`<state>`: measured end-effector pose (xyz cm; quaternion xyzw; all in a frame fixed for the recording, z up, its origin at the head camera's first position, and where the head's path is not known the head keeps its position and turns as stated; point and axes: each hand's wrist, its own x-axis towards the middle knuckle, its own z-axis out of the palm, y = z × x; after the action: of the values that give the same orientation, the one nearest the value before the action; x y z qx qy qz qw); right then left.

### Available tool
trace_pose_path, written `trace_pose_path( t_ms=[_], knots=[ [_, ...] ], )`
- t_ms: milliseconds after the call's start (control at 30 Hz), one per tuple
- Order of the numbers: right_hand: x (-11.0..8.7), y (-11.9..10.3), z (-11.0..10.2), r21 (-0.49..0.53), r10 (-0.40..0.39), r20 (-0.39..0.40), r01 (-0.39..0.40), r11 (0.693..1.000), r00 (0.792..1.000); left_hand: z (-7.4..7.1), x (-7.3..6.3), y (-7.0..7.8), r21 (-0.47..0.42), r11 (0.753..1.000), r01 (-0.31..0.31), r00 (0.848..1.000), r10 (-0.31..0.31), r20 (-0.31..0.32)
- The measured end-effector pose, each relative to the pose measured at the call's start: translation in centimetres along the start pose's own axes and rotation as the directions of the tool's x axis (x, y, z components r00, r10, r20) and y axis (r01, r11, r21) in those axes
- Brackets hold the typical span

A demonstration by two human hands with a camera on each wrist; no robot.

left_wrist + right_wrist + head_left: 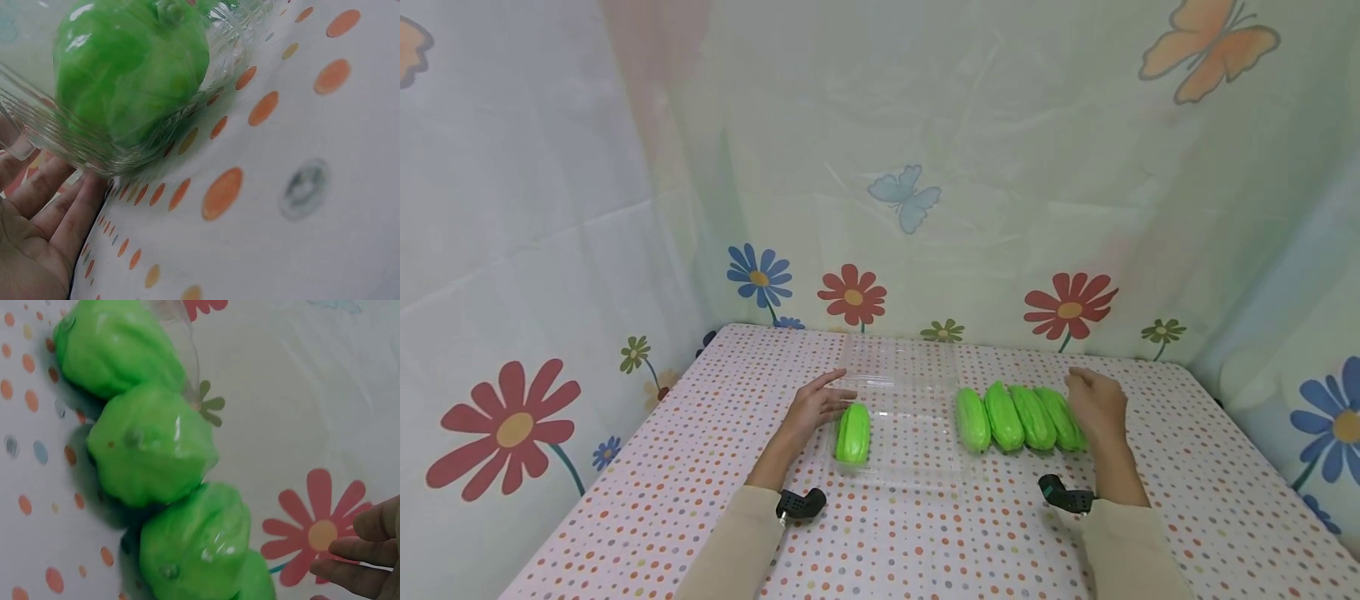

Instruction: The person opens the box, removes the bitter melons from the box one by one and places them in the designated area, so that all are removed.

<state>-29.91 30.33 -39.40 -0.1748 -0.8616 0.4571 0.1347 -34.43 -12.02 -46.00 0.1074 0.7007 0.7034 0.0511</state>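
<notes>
A clear plastic box lies on the table, its clear lid folded back behind it. One long, ribbed, bright green vegetable lies lengthwise at the box's left side. At that side my left hand has its fingers extended, fingertips right at the box's wall; the left wrist view shows the palm and the green vegetable through the plastic. Several like green vegetables lie in a row right of the box. Beside the rightmost one, my right hand has loosely bent fingers holding nothing.
A dotted cloth covers the table. Fabric with flowers and butterflies hangs behind and along both sides. Each wrist wears a small black device, such as the one on the left.
</notes>
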Motion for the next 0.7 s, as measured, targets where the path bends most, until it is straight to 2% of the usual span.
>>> trace_pose_path(
  t_ms=[233,500,700],
  knots=[
    [-0.9,-2.3,0.4,0.003,-0.055,-0.011,0.055,0.998,0.998,-0.1,0.1,0.0,0.006,1.0,-0.002,1.0,0.002,0.002],
    [-1.5,-4.0,1.4,0.017,-0.137,0.02,0.136,0.99,0.99,-0.1,0.0,0.0,-0.009,1.0,-0.002,1.0,0.002,-0.006],
    [-2.2,-5.1,2.9,0.022,-0.199,0.069,0.198,0.98,0.978,-0.1,-0.2,-0.2,0.018,1.0,0.008,1.0,-0.008,-0.001]
  ],
)
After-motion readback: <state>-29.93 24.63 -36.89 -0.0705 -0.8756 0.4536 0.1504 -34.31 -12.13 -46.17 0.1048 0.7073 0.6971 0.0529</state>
